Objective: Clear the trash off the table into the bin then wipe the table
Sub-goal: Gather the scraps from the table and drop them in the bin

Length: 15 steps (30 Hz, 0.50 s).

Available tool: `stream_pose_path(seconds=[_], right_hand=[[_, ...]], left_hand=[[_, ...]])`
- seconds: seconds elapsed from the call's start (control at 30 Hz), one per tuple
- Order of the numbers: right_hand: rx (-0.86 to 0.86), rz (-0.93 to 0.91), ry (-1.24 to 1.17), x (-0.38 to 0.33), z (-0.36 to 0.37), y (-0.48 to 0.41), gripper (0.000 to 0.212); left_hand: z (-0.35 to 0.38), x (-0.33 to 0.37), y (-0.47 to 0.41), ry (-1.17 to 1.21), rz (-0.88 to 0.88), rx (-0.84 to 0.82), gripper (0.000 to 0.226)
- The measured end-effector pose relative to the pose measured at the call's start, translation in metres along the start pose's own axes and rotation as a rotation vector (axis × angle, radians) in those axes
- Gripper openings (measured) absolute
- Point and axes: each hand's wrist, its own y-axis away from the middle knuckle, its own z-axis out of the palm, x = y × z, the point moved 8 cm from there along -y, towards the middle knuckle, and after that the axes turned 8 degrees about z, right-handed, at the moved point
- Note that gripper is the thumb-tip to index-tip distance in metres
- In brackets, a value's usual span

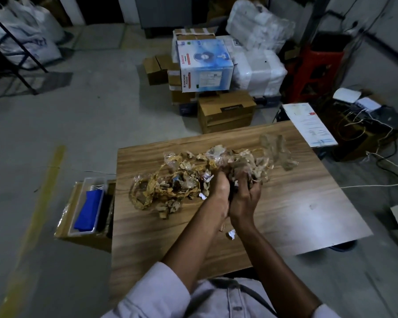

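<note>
Pale shirt sleeves [161, 285] fill the bottom edge, and two bare forearms reach forward from them over a wooden surface [296, 203]. Both hands meet at the near right side of one sprawling heap of trash [170, 187] lying across the middle of the surface: torn brown cardboard scraps, yellowish tape strips, crumpled clear plastic and small white paper bits. The left hand [221, 191] has its fingers curled down into the heap, grasping scraps. The right hand [245, 200], touching the left, has its fingers clenched around a wad of the same trash. Two loose pieces lie apart from the heap, just beside the wrists: one white scrap [231, 234] and one brown scrap [222, 228].

On the floor against the left edge of the surface stands one open cardboard box [62, 228]. In it sits one white tray [94, 180] holding a blue folded item [89, 210].

Beyond the far edge, on the floor, stand stacked brown cartons [225, 113], one blue-and-white printed carton [205, 65], white wrapped bundles [257, 72] and one red crate [313, 65].
</note>
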Motion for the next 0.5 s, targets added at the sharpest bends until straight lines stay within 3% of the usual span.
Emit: stream_pose_path(seconds=[0.2, 0.37, 0.43, 0.5], right_hand=[[0.088, -0.037, -0.007, -0.014, -0.003, -0.018, 0.046], [0.15, 0.014, -0.001, -0.012, -0.008, -0.018, 0.035], [0.138, 0.034, -0.009, 0.001, -0.007, -0.019, 0.047], [0.079, 0.08, -0.033, 0.003, -0.001, -0.017, 0.044]], left_hand=[[0.011, -0.007, 0.015, 0.211, -0.023, -0.109, 0.038], [-0.005, -0.022, 0.008, 0.355, -0.051, 0.008, 0.065], [-0.013, -0.036, 0.004, 0.373, -0.1, 0.083, 0.066], [-0.015, -0.04, 0.004, 0.431, -0.124, 0.013, 0.062]])
